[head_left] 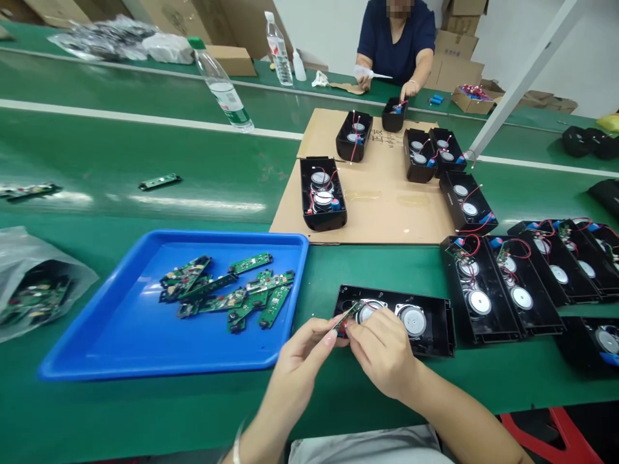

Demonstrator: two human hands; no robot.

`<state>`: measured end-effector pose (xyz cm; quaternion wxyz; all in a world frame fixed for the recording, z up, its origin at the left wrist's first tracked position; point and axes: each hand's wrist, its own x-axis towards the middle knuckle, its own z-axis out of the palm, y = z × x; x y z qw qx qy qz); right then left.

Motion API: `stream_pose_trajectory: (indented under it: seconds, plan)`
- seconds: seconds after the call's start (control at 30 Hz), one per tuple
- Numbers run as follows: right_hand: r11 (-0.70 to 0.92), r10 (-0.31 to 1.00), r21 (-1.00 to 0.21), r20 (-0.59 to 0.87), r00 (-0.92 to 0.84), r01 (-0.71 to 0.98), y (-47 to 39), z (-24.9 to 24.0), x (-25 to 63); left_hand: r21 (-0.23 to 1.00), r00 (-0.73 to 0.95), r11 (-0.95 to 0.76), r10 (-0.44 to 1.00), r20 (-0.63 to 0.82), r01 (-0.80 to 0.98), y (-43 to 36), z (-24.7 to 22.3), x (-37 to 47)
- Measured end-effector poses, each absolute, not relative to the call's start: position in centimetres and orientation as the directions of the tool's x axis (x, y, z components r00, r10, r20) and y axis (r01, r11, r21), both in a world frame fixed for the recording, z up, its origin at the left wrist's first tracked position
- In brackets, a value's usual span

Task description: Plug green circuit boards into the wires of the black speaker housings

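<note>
Between the thumb and fingers of my left hand is a small green circuit board, tilted over the left end of a black speaker housing. My right hand is closed in a pinch at the board's near side; what its fingertips grip is hidden, though a bit of red shows beside them. The housing lies open side up on the table, with two round speakers in it, one partly covered by my right hand. To the left, a blue tray holds several more green circuit boards.
Several wired speaker housings stand at the right, others on a cardboard sheet. A plastic bag of boards lies far left. A water bottle stands behind the tray. Across the table, a person handles another housing.
</note>
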<state>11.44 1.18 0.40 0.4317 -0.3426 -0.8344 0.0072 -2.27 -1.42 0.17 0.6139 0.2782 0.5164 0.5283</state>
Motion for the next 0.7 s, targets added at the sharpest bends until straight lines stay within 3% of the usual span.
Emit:
stream_pose_trajectory:
  seconds: [0.07, 0.13, 0.23, 0.33, 0.4, 0.53, 0.6, 0.7]
  plan:
    - [0.8, 0.578, -0.341, 0.659, -0.482, 0.494, 1.5, 1.3, 12.5, 0.861, 0.021, 0.401, 0.909, -0.416, -0.313, -1.3, 1.0, -3.5]
    - [0.787, 0.617, -0.437, 0.577, -0.535, 0.436, 1.9, 2.2, 14.1, 0.794, 0.094, 0.48, 0.871, -0.482, -0.373, -1.4, 1.8, -4.3]
    - [0.625, 0.773, -0.582, 0.37, -0.515, 0.521, 2.5, 3.0, 17.4, 0.75, 0.096, 0.489, 0.859, -0.503, -0.445, -2.1, 2.4, -4.4]
    - [0.494, 0.84, -0.562, 0.109, -0.532, 0.664, 2.7, 2.7, 19.9, 0.776, 0.119, 0.511, 0.854, -0.506, -0.369, -2.9, 2.4, -3.7]
    - [0.516, 0.802, -0.504, 0.0, -0.597, 0.693, 2.5, 2.2, 20.7, 0.782, 0.132, 0.523, 0.849, -0.511, -0.339, -3.2, 2.2, -2.9]
    - [0.626, 0.7, -0.472, -0.009, -0.714, 0.62, 2.2, 1.2, 20.4, 0.828, 0.099, 0.481, 0.875, -0.474, -0.288, -3.2, 1.8, -1.3]
    - [0.624, 0.691, -0.544, 0.05, -0.721, 0.561, 2.3, 1.0, 20.0, 0.883, 0.056, 0.419, 0.907, -0.417, -0.212, -2.9, 1.3, -0.6]
    - [0.5, 0.777, -0.717, 0.125, -0.617, 0.485, 2.3, 0.7, 19.5, 0.941, -0.03, 0.318, 0.946, -0.323, -0.117, -2.4, 0.2, 0.4]
